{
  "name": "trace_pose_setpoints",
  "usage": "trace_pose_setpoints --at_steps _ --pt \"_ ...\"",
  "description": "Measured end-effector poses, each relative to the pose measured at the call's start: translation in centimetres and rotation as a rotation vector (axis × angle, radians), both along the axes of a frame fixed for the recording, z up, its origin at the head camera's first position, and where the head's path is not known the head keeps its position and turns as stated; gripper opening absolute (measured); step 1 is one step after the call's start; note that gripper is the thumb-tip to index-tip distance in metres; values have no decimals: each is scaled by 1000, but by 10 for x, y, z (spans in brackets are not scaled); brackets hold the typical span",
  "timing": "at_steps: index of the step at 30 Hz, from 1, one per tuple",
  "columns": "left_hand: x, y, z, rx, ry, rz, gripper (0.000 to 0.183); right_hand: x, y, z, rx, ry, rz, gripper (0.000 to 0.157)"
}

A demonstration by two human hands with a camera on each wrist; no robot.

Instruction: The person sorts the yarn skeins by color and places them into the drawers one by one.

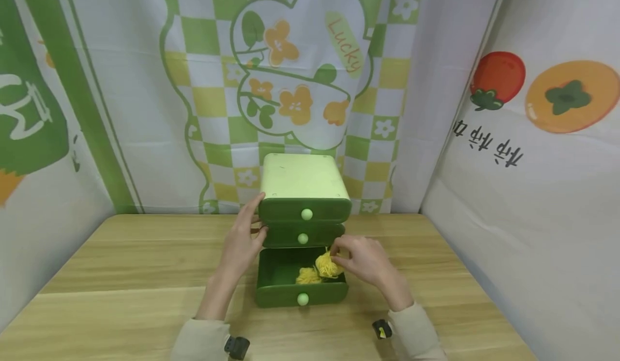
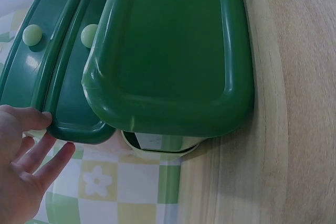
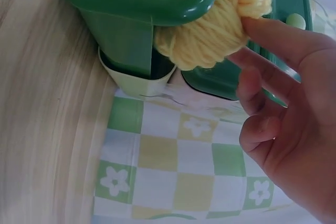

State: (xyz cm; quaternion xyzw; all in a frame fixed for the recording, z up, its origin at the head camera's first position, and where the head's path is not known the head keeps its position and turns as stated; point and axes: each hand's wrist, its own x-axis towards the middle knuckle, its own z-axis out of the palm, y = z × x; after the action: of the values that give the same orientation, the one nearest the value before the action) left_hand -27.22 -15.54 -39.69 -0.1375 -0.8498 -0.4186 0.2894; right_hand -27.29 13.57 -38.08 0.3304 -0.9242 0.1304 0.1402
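Observation:
A small chest of drawers with a pale green top and dark green fronts stands on the table. Its bottom drawer is pulled out, with a yellow yarn ball inside. Over that drawer's right side, my right hand pinches another yellow yarn ball between thumb and fingers; in the right wrist view its strands bulge beside the drawer's edge. My left hand rests against the chest's left side, fingers fairly straight. In the left wrist view the thumb touches the middle drawer near its edge.
The wooden table extends on both sides of the chest. Behind it hangs a checked cloth with flower prints. White printed sheets close in the left and right sides.

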Motion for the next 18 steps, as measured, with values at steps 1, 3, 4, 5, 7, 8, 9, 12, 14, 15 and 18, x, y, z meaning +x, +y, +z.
trace_pose_setpoints --at_steps 1,3,4,5,7,8,9,12,14,15,18 --pt "0 0 0 -2 3 0 89 0 0 -1 5 5 1 5" --pt "0 1 0 -8 9 0 89 -1 1 -2 11 13 1 5" --pt "0 1 0 -12 14 -1 89 -1 1 -3 13 16 0 5" --pt "0 1 0 -13 15 -1 89 0 1 -3 14 18 -1 5" --pt "-1 1 0 -7 13 -5 89 -1 0 -4 14 21 -4 5" --pt "-1 1 0 -3 12 -6 89 -1 0 -4 15 24 -5 5" --pt "-1 1 0 2 9 -7 89 -1 0 -4 16 26 -6 6" --pt "0 0 0 9 4 -7 88 0 -2 -5 23 30 -13 6" --pt "1 0 0 7 0 -4 88 0 -3 -5 23 36 -18 6" --pt "1 -1 -1 4 -1 -1 88 0 -4 -5 19 38 -17 6" --pt "1 -1 0 0 -8 2 89 0 -5 -5 20 34 -9 6"
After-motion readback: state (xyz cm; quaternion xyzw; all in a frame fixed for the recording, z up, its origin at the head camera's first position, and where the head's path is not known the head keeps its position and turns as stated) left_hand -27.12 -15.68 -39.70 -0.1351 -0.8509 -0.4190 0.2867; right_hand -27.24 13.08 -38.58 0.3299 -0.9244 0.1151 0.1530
